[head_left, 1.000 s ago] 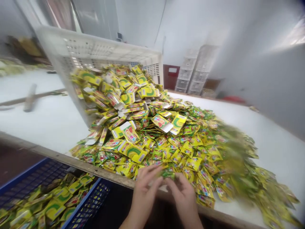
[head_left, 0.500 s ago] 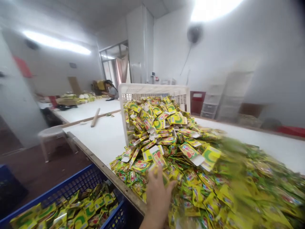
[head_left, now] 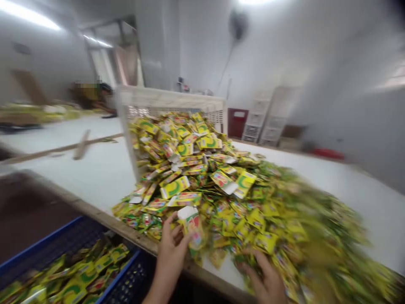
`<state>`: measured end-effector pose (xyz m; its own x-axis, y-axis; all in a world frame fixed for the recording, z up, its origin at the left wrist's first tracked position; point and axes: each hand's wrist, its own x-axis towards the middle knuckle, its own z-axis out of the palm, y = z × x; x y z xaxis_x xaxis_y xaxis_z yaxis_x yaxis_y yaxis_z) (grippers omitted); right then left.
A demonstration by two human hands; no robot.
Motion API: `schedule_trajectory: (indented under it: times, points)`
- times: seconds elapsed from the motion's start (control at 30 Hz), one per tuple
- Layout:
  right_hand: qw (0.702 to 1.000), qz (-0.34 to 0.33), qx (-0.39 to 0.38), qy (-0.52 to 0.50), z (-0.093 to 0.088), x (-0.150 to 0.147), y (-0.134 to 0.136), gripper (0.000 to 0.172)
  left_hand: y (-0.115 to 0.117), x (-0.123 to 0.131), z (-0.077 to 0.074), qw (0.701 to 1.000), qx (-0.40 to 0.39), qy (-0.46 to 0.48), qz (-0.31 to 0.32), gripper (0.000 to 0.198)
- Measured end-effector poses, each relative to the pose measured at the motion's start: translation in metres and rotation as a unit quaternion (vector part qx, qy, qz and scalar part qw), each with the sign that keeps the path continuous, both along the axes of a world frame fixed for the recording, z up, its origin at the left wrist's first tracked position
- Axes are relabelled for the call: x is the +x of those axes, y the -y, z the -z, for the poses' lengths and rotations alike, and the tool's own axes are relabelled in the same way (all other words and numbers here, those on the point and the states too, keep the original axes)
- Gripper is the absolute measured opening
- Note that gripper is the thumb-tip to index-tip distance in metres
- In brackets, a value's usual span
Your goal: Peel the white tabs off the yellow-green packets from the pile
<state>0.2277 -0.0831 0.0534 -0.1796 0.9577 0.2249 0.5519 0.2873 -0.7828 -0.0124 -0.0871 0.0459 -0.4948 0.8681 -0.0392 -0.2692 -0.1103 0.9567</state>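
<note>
My left hand [head_left: 173, 247] is closed on a small yellow, red and green carton [head_left: 193, 228], holding it by the side between thumb and fingers. The carton's white end flap stands open toward the top. To the right, my right hand [head_left: 267, 276] is down at the near side of a pile of yellow-green sachets [head_left: 265, 242]. Its fingers are curved and blurred, so whether a sachet is between them is unclear. Beyond both hands, many similar flat cartons [head_left: 175, 185] spill from a white plastic crate [head_left: 174, 98] tipped on its side.
A blue basket [head_left: 118, 276] with more yellow cartons stands below the white table's [head_left: 104, 173] left edge. A wooden bar [head_left: 81, 145] lies farther back. Someone [head_left: 106, 99] sits at a far table. Stacked white crates [head_left: 253, 120] stand by the wall.
My left hand has taken hold of a carton from the front of the heap and drawn it nearer. My right hand has come into sight among the sachets. The view has swung right.
</note>
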Motion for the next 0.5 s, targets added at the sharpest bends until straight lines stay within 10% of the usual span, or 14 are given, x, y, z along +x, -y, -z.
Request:
schedule_trajectory:
  times: [0.13, 0.3, 0.5]
  points:
    - [0.986, -0.012, 0.032, -0.162, -0.036, -0.01, -0.013, 0.018, 0.008, 0.035, 0.001, 0.978, 0.02, -0.049, 0.202, 0.053]
    - [0.989, -0.074, 0.126, -0.032, -0.057, -0.013, -0.011, 0.023, 0.017, 0.057, -0.004, 0.958, -0.011, -0.083, 0.273, 0.037]
    - [0.986, -0.123, -0.013, 0.114, -0.064, 0.008, 0.011, 0.008, 0.049, 0.059, -0.009, 0.926, -0.101, 0.063, 0.358, 0.038]
